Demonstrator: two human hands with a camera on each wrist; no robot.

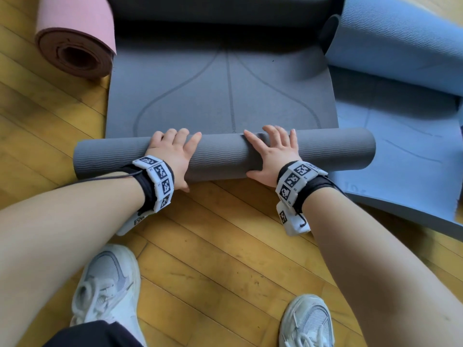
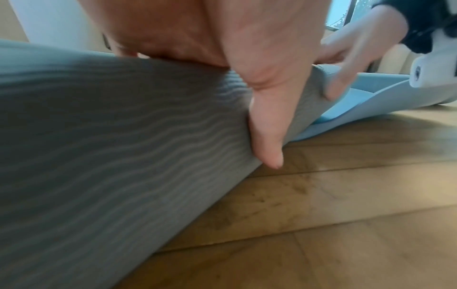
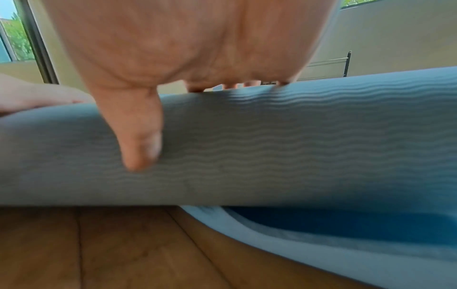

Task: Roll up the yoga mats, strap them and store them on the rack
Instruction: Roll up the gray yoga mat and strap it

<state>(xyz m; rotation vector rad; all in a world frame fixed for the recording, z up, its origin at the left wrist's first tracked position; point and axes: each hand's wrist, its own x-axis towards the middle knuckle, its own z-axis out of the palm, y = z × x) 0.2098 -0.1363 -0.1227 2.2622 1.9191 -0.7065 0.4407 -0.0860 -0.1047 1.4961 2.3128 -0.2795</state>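
Person crouches on the wood floor (image 1: 200, 246) over a grey mat (image 1: 220, 96), partly rolled. The rolled part (image 1: 220, 156) lies crosswise just in front of both wrists; the flat part stretches away beyond the fingertips.

Left hand (image 1: 172, 151): palm down on top of the roll, toward its left end. Fingers spread apart and laid over the far side of the roll, thumb (image 2: 268, 136) pointing down the near side to the floor. Pressing, not clenched round anything.

Right hand (image 1: 273, 151): palm down on the roll, right of its middle. Fingers splayed apart over the top, thumb (image 3: 141, 140) against the near face. Also pressing flat.

The two hands are apart, with a bare stretch of roll between them. Wavy ribbing shows on the roll's outer skin in both wrist views.

Blue mat (image 1: 400, 151): to the right of the right hand, partly unrolled; the roll's right end overlaps its flat part. Its rolled portion lies farther off, beyond and right.

Pink mat (image 1: 75, 38): rolled, far left beyond the left hand, beside the grey mat's left edge.

Two white sneakers (image 1: 107, 284) stand on the floor, behind the wrists.

Marker bands (image 1: 160, 181) on both wrists.
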